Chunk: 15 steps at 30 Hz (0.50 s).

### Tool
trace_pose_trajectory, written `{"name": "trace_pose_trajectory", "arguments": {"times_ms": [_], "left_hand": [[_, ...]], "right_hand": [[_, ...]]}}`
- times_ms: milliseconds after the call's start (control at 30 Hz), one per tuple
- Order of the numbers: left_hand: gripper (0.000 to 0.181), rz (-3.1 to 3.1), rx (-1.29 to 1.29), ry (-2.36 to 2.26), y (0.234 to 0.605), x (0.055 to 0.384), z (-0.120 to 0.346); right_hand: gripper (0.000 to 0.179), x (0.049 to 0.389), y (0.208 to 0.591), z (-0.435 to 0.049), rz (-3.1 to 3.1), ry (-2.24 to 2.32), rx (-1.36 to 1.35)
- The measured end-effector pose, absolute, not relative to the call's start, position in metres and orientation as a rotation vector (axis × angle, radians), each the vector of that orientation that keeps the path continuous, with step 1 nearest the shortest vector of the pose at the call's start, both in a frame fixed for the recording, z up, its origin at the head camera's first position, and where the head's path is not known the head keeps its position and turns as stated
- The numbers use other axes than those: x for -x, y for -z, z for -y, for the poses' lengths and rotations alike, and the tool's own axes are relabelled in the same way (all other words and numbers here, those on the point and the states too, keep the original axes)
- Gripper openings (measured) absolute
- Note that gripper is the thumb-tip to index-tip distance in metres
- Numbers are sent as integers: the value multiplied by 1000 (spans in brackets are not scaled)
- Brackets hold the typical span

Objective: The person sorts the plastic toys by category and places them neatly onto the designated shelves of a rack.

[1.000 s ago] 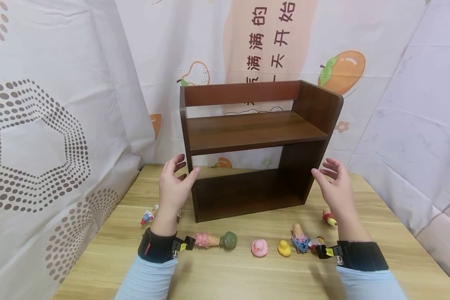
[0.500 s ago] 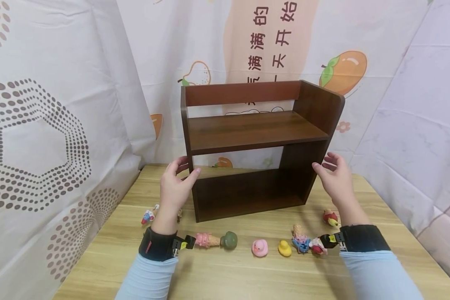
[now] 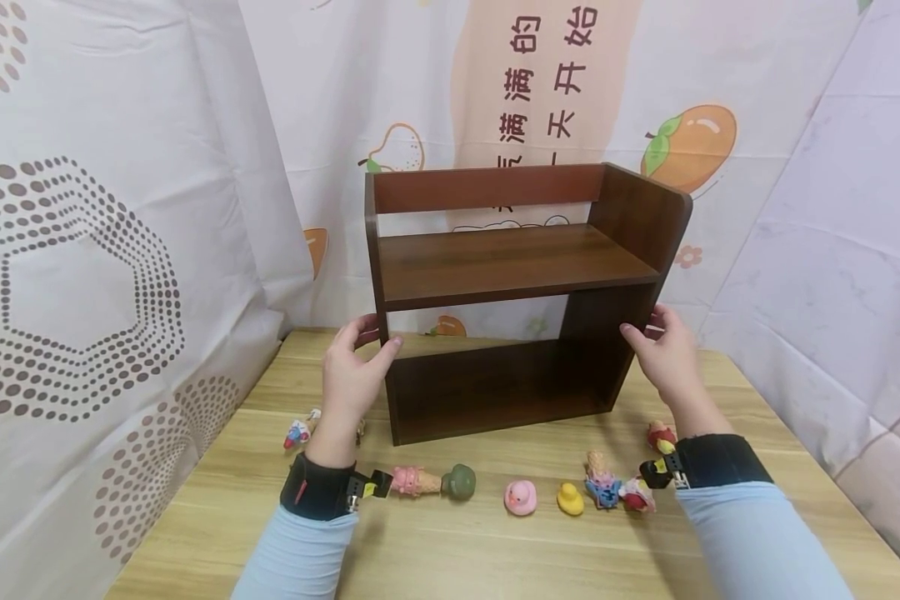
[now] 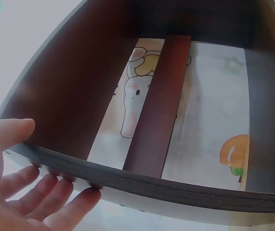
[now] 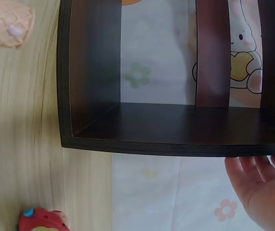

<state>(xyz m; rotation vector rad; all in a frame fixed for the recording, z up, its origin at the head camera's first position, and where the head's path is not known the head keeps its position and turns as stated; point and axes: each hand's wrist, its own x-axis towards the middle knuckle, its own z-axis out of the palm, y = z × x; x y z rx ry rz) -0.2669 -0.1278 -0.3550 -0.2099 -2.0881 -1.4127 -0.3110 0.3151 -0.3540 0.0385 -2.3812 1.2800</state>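
the left hand point(image 3: 351, 371) curls round the left side of the shelf point(image 3: 521, 262), thumb inside, fingers outside. the shelf stands upright on the table point(image 3: 495, 558) between both hands, long axis running across, neither clearly nearer; dark brown, two-tiered, open-backed. the right hand point(image 3: 666, 354) wraps its right side, thumb pressure hard to tell.

there are two hands point(image 3: 351, 375) point(image 3: 669, 358), one shelf point(image 3: 517, 262), two toy ducks point(image 3: 521, 498) point(image 3: 570, 500), two wristbands point(image 3: 315, 490) point(image 3: 729, 460), two sleeves point(image 3: 296, 557) point(image 3: 761, 537) and one table point(image 3: 450, 554).
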Motion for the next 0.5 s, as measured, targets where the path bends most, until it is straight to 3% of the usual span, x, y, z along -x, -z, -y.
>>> {"name": "trace_pose_trajectory", "arguments": {"times_ms": [200,500], "left_hand": [[44,2088,196,1392,358,269,126],[43,2083,189,1314,359,272,124]], "right_hand": [[39,316,356,-316,2383,-1166,-53],[34,320,355,-319,2439,-1043,-35]]}}
